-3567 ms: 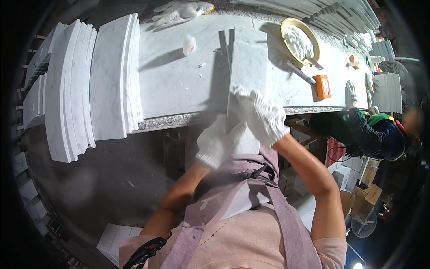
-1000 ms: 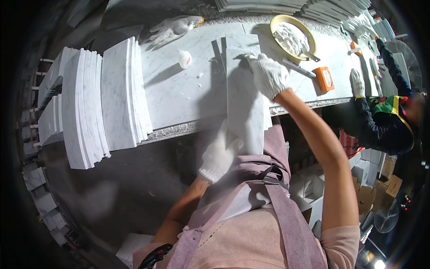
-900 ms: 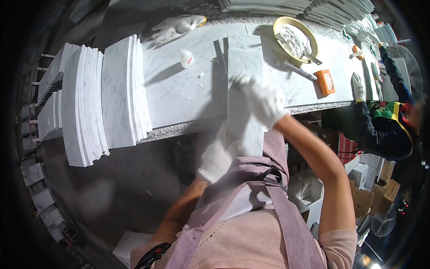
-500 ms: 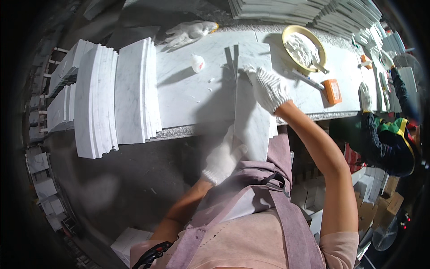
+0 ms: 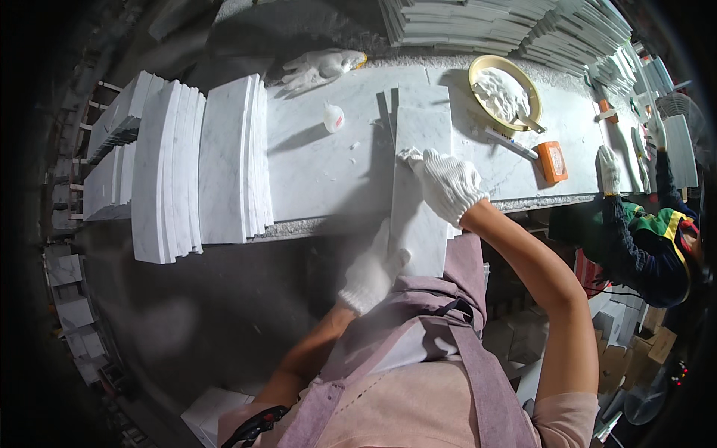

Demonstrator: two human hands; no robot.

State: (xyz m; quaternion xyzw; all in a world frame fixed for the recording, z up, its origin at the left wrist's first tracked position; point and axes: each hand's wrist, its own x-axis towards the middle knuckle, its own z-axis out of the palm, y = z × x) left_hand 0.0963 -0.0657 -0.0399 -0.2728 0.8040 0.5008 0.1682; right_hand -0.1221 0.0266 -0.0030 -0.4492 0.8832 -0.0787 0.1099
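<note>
A long white marble tile with grey veins lies lengthwise before me, its near end jutting past the bench edge toward my lap. My left hand, in a white knit glove, grips its left edge near that end, thumb on top and fingers beneath, out of sight. On the upper face, by the left edge, rests my gloved right hand, fingers bent and pressed together; whatever they hold is hidden. Under the tile's far end shows another marble strip. A small white bottle stands to the left.
Marble tile stacks stand at the left; more tiles are piled behind. A yellow bowl of white paste with a scraper, a marker and an orange block lie right. A loose glove lies farther back. A co-worker's gloved hand is far right.
My right hand has slid toward me along the tile's left edge. My left hand keeps its grip. The whole view has shifted slightly, and the co-worker's far arm has moved.
</note>
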